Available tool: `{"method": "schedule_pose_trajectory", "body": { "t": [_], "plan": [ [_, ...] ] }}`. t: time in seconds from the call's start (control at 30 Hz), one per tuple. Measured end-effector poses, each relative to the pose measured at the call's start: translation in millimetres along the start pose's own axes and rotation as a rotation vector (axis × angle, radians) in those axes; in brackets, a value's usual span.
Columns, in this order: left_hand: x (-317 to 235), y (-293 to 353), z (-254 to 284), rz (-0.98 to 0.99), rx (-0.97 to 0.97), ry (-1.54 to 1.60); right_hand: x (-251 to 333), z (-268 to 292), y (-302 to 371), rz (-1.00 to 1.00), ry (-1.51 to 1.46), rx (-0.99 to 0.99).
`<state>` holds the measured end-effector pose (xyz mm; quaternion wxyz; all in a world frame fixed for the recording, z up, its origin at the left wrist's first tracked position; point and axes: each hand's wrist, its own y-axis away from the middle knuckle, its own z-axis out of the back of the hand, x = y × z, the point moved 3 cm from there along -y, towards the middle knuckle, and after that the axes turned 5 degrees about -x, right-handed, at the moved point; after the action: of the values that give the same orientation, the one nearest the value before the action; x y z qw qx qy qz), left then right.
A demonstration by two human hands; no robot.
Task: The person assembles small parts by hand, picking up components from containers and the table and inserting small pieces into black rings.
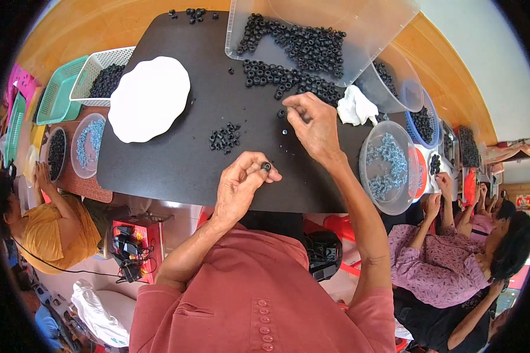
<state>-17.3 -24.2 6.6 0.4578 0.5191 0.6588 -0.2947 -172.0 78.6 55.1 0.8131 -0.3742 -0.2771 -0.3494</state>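
Observation:
My left hand (237, 187) is closed above the near part of the dark table (159, 176), pinching a small black ring-shaped part (266, 166) between its fingers. Farther off and to the right, my right hand (317, 128) has its fingers curled together; whatever they may hold is hidden. Beside those fingertips lies a single black part (281, 113), with a tiny light-blue piece (284, 132) a little nearer. A small heap of black parts (225, 138) rests beyond my left hand. Behind my right hand spreads a larger pile of black ring-shaped parts (277, 76).
A clear bin (377, 35) lies tipped at the back, black parts inside. A white cloth (357, 106) sits right of my right hand, near a round tub (368, 194) of light-blue pieces. At left is a white scalloped plate (150, 100). Other people work on both sides.

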Motion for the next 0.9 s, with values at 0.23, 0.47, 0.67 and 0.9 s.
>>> {"method": "schedule_pose_trajectory", "body": {
  "t": [0.23, 0.47, 0.67, 0.9],
  "plan": [
    [-1.5, 1.4, -1.7, 0.039, 0.008, 0.04, 19.5, -42.8, -4.5, 0.153, -0.123, 0.278],
    [-0.6, -0.7, -0.6, 0.089, 0.013, 0.03, 21.1, -65.5, -8.6, 0.229, 0.018, 0.407],
    [-2.3, -2.0, -0.7, 0.051, 0.033, 0.021, 18.8, -58.6, -7.2, 0.228, 0.139, 0.426],
    [3.4, -5.1, 1.7, 0.012, 0.003, 0.064, 13.7, -31.4, 11.3, 0.195, 0.199, 0.373]
  ]
}}
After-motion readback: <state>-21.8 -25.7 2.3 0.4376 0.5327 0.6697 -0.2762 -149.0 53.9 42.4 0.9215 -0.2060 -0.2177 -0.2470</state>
